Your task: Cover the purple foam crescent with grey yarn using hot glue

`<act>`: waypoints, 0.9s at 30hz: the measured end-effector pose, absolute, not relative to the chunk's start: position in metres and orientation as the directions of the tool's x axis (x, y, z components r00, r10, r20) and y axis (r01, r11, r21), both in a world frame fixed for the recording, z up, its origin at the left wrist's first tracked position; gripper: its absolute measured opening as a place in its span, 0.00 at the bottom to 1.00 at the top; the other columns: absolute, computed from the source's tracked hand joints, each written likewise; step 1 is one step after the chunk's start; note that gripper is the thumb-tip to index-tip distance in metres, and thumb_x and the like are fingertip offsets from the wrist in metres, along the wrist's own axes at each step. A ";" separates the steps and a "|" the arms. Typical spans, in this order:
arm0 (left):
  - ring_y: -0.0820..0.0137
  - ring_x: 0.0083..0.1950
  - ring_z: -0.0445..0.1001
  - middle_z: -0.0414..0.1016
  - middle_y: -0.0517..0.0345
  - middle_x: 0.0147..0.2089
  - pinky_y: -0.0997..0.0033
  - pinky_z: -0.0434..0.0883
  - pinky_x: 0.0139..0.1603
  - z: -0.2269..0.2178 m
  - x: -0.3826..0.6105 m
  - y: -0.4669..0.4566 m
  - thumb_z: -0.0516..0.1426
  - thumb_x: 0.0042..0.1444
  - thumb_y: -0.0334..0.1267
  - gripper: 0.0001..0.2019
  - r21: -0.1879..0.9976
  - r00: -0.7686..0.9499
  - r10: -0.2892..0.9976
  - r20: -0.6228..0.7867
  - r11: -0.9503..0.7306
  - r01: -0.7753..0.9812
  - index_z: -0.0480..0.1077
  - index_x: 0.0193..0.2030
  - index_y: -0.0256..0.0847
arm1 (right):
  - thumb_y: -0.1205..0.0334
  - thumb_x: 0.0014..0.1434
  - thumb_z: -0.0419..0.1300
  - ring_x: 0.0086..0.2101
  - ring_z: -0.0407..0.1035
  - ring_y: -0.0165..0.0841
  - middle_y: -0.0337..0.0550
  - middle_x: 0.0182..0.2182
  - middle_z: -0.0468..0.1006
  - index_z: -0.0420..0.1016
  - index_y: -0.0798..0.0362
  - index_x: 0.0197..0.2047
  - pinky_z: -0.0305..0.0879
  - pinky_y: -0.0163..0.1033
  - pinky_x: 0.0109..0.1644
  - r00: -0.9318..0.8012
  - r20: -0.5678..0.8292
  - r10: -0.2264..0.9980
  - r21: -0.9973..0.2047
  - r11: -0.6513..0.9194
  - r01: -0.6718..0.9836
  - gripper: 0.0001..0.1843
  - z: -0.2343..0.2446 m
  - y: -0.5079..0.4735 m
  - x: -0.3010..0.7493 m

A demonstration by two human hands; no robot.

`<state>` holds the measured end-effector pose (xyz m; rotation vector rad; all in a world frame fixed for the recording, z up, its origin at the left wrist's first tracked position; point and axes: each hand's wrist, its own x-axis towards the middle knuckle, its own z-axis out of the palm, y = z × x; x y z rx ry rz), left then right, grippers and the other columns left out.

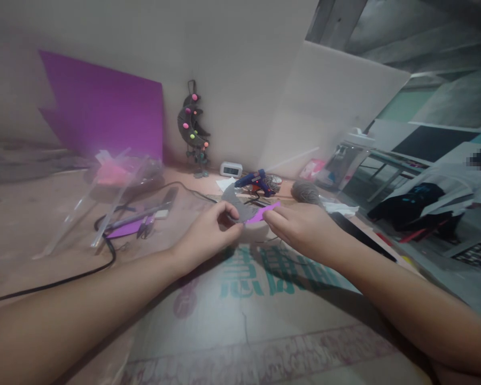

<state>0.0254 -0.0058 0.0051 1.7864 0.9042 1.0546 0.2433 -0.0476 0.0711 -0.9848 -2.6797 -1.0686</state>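
One clear bag (154, 170), left of the left hand (212, 227), seems to contain something pink (113, 172). This hand pinches a grey crescent (233, 199), apparently already shaped; whether joining remains, I cannot tell. The right hand (299, 224) grips a purple piece (264, 212); beyond it stands a clear container (347, 158), contents uncertain.

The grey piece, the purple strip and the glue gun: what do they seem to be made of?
Grey piece: probably felt or card, matt; it looks flat and dull, but blur hides the texture.
Purple strip: likely paper or thin foam, matt; its colour is even, without glare.
Glue gun: probably hard plastic; its blue body looks rigid and moulded. Its exact finish is unclear.
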 end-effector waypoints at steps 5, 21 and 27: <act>0.71 0.32 0.70 0.69 0.62 0.31 0.73 0.66 0.32 0.006 0.026 -0.007 0.59 0.50 0.39 0.09 0.930 0.374 0.887 0.270 -0.341 0.139 0.65 0.36 0.41 | 0.73 0.61 0.49 0.25 0.58 0.32 0.41 0.24 0.69 0.68 0.55 0.33 0.44 0.39 0.29 -0.792 0.288 0.539 0.579 0.560 0.592 0.09 0.072 -0.048 0.242; 0.72 0.33 0.69 0.68 0.62 0.32 0.73 0.65 0.33 0.010 0.026 -0.009 0.57 0.53 0.38 0.06 0.883 0.398 0.859 0.321 -0.423 0.201 0.65 0.36 0.41 | 0.51 0.65 0.53 0.25 0.64 0.30 0.42 0.26 0.75 0.71 0.55 0.36 0.50 0.36 0.28 -0.698 0.320 0.640 0.414 0.568 0.711 0.15 0.088 -0.056 0.243; 0.71 0.34 0.68 0.68 0.61 0.33 0.72 0.66 0.36 0.010 0.026 -0.011 0.57 0.53 0.36 0.05 0.850 0.427 0.834 0.349 -0.474 0.229 0.64 0.35 0.40 | 0.47 0.57 0.61 0.20 0.63 0.28 0.34 0.22 0.75 0.75 0.48 0.39 0.49 0.34 0.25 -0.649 0.096 0.754 0.232 0.617 0.752 0.14 0.105 -0.068 0.256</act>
